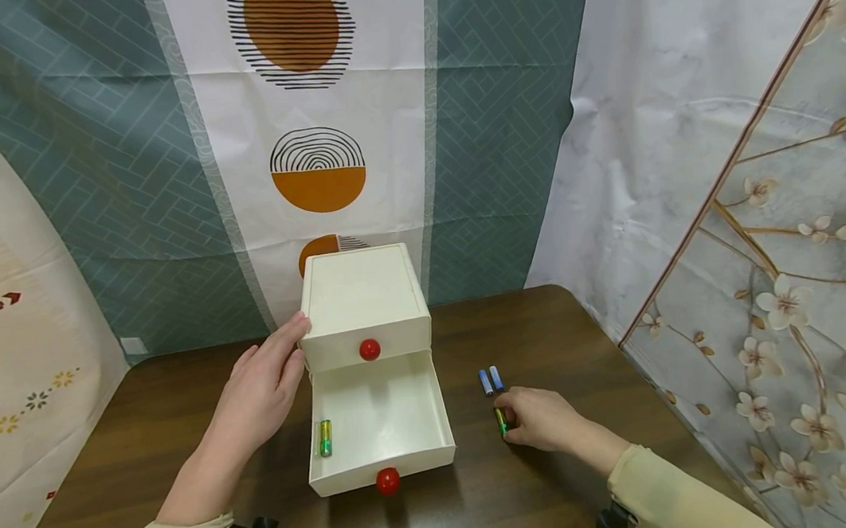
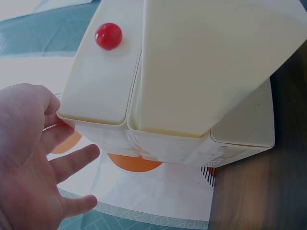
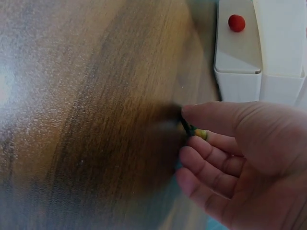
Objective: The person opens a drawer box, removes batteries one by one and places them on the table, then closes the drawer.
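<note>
Right hand pinching a green battery; two blue batteries, just beyond that grip, could roll if it swings forward. Left hand, fingers extended, touches the cabinet.

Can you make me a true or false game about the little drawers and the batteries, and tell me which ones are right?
1. The lower drawer is pulled open. True.
2. A green battery lies inside it. True.
3. The upper drawer is open too. False: the upper drawer is closed.
4. The person's right grip pinches a second green battery. True.
5. The blue batteries are in the drawer. False: the two blue batteries lie on the table.
6. The person's left grip is holding a red knob. False: the left grip touches the side of the drawer unit.
</note>
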A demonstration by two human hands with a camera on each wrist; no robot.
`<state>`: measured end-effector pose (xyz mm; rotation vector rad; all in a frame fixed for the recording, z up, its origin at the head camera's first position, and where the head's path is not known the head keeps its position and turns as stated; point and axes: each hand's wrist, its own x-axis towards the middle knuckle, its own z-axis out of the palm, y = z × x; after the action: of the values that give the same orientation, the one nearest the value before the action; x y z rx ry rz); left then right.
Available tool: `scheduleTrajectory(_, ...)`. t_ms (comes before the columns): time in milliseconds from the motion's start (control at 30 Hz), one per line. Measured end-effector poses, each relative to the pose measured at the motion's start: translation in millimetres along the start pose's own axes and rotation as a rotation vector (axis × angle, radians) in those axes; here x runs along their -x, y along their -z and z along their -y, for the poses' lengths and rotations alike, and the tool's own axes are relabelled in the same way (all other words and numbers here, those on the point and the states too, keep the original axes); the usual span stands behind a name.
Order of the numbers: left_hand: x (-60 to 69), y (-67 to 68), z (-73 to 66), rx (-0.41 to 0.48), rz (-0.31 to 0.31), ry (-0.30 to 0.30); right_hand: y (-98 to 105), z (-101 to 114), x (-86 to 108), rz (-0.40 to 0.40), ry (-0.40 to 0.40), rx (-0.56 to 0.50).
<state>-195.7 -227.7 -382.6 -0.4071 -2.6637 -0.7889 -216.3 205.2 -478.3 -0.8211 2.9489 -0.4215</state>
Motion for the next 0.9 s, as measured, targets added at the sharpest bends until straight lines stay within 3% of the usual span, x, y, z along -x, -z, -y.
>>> scheduleTrajectory(900, 0.1, 0.8, -0.5, -0.001, 0.001, -0.005, 1.8, -1.2, -4.8, 0.058, -0.057, -0.011)
